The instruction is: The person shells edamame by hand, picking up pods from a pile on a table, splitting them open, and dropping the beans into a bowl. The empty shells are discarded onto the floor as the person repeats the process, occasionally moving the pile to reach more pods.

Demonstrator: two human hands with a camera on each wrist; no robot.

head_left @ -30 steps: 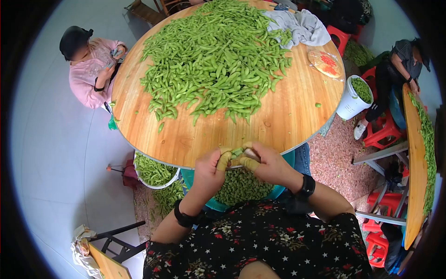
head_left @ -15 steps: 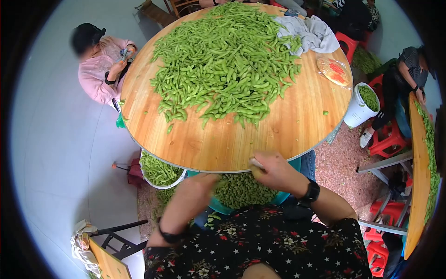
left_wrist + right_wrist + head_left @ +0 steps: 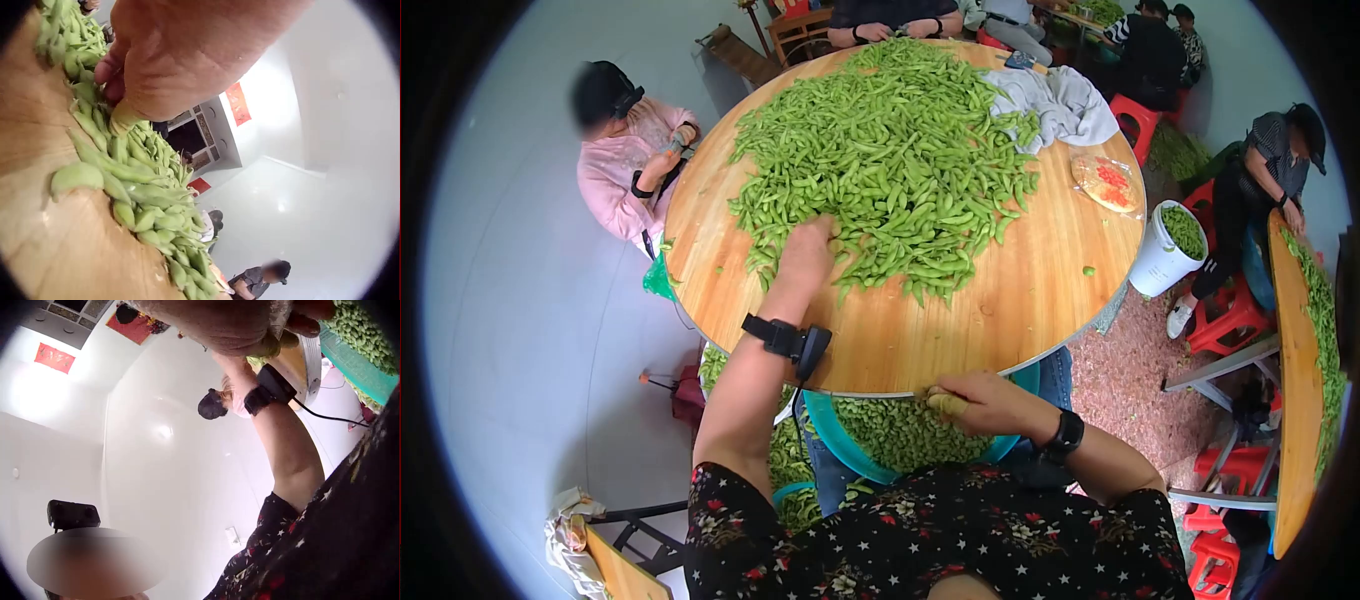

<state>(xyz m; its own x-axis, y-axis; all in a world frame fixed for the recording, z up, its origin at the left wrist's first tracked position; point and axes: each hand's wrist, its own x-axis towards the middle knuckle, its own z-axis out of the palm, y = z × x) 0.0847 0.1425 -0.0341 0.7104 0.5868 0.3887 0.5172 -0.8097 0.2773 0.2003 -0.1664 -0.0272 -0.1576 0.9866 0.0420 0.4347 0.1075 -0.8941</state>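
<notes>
Left hand (image 3: 808, 252) is stretched out onto the near edge of the pod pile (image 3: 890, 150) on the round table (image 3: 1020, 290). In the left wrist view its fingers (image 3: 112, 78) are curled down into the pods, seemingly pinching 1 or more; the exact grip is partly hidden, so likely clamped on pods. Right hand (image 3: 980, 402) sits at the table's near rim, above the teal basin (image 3: 825, 425) of shelled beans. Fingers loosely curled together, a capped thumb (image 3: 948, 403) showing; cannot tell if it holds anything.

Risks, judged from here:
- A pull on the pile edge could drag loose pods off the near rim, since the pile sits not far from it.
- A thin pinch may slip, so a pod drops short of the basin.
- The wrist strap cable (image 3: 795, 345) could snag on pods.

A white bucket (image 3: 1165, 245) of pods stands well apart, right of the table.
</notes>
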